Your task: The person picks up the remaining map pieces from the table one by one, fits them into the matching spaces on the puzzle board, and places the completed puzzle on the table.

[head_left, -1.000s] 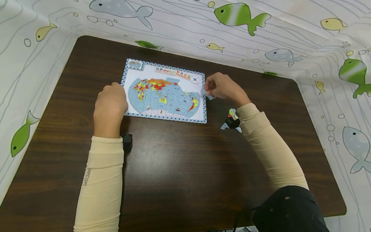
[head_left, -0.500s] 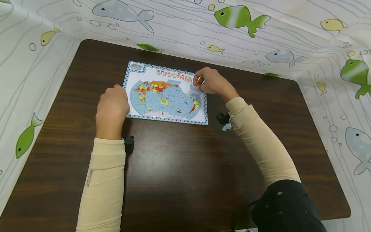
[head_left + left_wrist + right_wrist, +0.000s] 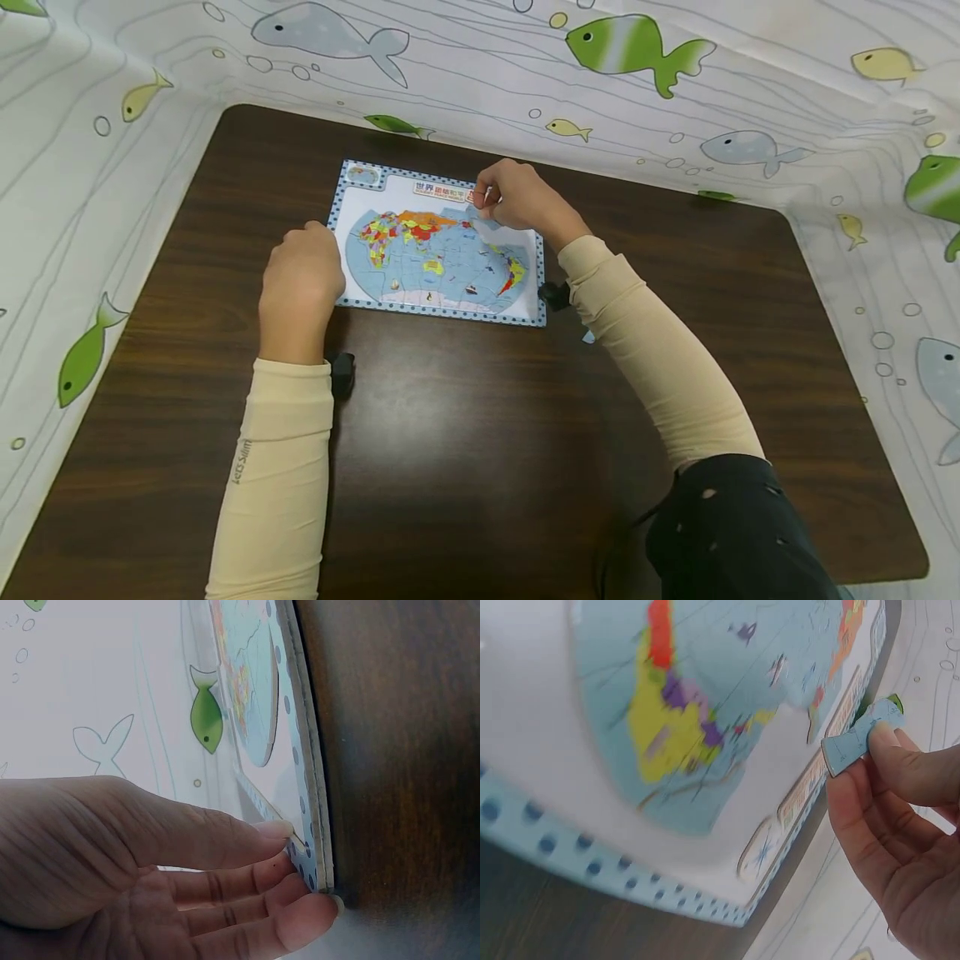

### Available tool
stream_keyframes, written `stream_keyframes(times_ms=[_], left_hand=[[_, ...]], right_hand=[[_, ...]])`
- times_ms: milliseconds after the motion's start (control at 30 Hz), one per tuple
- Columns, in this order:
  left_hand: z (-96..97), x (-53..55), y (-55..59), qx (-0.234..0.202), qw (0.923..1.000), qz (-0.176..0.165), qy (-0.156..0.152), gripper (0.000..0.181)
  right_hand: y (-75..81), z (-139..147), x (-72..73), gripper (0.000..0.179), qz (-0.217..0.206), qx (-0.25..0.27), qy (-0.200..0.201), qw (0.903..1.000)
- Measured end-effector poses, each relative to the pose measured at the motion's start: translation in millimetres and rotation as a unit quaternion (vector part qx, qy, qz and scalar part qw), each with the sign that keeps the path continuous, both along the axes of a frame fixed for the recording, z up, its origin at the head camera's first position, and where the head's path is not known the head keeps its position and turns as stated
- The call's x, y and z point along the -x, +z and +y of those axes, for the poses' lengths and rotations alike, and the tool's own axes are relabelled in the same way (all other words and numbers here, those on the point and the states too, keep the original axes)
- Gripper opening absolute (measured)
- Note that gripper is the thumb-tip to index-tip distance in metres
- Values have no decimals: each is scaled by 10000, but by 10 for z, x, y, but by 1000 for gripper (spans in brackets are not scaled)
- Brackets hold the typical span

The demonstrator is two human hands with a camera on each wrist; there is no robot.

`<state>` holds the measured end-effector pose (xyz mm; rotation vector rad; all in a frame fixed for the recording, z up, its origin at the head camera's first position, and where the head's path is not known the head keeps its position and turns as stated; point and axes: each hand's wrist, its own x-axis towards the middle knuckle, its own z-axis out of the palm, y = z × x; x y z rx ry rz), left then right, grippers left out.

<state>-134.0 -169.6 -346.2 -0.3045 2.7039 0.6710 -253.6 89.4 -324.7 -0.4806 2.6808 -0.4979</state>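
Note:
A world map jigsaw board (image 3: 360, 202) with a blue dotted border lies near the back of the table. Its map is mostly filled in, with a bare white gap at the upper right. My left hand (image 3: 300, 271) holds the board's left edge; in the left wrist view the thumb (image 3: 255, 838) is on the border by the corner, fingers against the edge. Between thumb and fingers, my right hand (image 3: 517, 196) pinches a light blue puzzle piece (image 3: 847, 751). That hand is over the board's upper right part, covering some of the printed title.
Right of the board, a loose blue puzzle piece (image 3: 588, 337) shows partly from under the right forearm. A dark wrist camera (image 3: 555, 295) overlaps the board's right edge. White fabric (image 3: 480, 92) printed with fish stands around the back and sides of the dark wooden table (image 3: 450, 467).
My right hand has moved left from beside the board's right edge to over its upper right part, carrying the puzzle piece. The left hand keeps its hold on the board.

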Motion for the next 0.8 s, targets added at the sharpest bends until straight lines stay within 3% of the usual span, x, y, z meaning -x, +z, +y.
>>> stream_keyframes(times_ms=[800], left_hand=[[19, 10, 24, 42, 9999, -147, 45, 53]], right_hand=[[-34, -554, 283, 7, 160, -27, 813, 9966]])
